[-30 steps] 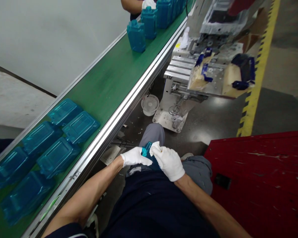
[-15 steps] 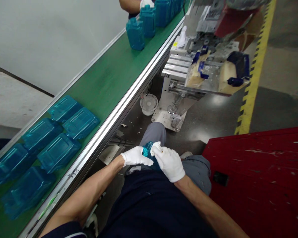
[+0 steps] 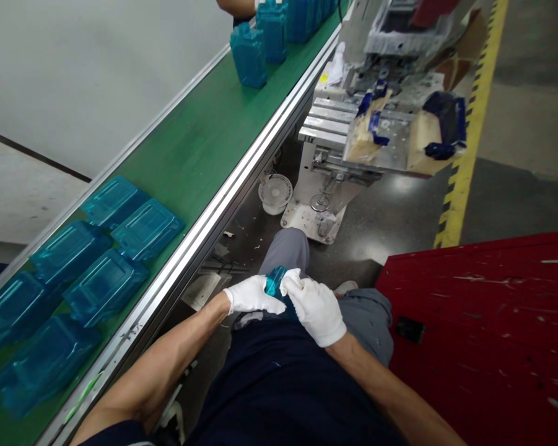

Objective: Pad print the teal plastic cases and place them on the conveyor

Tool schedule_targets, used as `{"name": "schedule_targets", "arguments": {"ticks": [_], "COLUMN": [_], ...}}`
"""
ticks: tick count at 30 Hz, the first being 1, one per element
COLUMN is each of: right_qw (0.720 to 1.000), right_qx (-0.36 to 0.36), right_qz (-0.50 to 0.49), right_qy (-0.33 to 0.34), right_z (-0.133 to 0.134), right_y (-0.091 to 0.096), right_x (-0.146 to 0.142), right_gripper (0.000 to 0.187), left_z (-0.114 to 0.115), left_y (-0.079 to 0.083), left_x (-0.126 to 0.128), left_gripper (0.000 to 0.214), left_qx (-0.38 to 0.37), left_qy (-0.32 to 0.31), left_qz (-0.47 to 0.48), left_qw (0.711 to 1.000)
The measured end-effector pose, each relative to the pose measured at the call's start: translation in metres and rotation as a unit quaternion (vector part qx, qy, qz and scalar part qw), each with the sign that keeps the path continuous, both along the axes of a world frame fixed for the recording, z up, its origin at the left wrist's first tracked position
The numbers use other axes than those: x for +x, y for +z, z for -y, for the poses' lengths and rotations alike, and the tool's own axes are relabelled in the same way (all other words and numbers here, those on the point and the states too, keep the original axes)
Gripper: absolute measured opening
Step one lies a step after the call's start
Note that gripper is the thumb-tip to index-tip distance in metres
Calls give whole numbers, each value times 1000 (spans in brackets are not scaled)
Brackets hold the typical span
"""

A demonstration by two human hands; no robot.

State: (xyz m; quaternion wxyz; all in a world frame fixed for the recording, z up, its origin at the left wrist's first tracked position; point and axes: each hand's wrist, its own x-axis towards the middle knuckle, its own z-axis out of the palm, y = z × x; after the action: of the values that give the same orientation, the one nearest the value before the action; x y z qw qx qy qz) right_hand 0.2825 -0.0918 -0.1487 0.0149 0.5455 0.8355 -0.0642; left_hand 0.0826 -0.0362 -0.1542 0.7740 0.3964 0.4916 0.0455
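Observation:
In my lap lies a translucent teal plastic container [image 3: 275,282], mostly hidden by my gloved hands and dark shirt. My left hand [image 3: 255,295], in a white glove, is wrapped around its near-left side with the thumb across it. My right hand [image 3: 316,310], also white-gloved, pinches what looks like a bunched white cloth [image 3: 290,280] and presses it to the container's top end. Several more teal containers [image 3: 104,288] lie flat in two rows on the green conveyor belt [image 3: 186,142] to my left.
Upright teal containers [image 3: 249,57] stand farther along the belt, near another person's arm [image 3: 236,6]. Ahead is a machine with a slotted metal table [image 3: 329,118] and cream-and-blue fixtures [image 3: 434,139]. A white basket [image 3: 275,193] sits on the floor. A red panel [image 3: 483,328] stands at right.
The view has shifted slightly, and the machine's upper red part sits higher. The other person's white glove has mostly left view. My hands keep nearly the same grip on container and cloth.

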Motion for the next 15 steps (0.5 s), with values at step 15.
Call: {"name": "schedule_targets", "arguments": {"ticks": [15], "right_qw": [992], "right_qx": [-111], "right_qz": [50], "right_qy": [-32], "right_z": [-14], "right_y": [20], "right_x": [-7], "right_gripper": [38], "left_z": [-4], "left_y": [0], "left_x": [1], "left_gripper": [43], "left_qx": [-23], "left_qy": [-16], "left_qz": [-22], "left_qw": [999]}}
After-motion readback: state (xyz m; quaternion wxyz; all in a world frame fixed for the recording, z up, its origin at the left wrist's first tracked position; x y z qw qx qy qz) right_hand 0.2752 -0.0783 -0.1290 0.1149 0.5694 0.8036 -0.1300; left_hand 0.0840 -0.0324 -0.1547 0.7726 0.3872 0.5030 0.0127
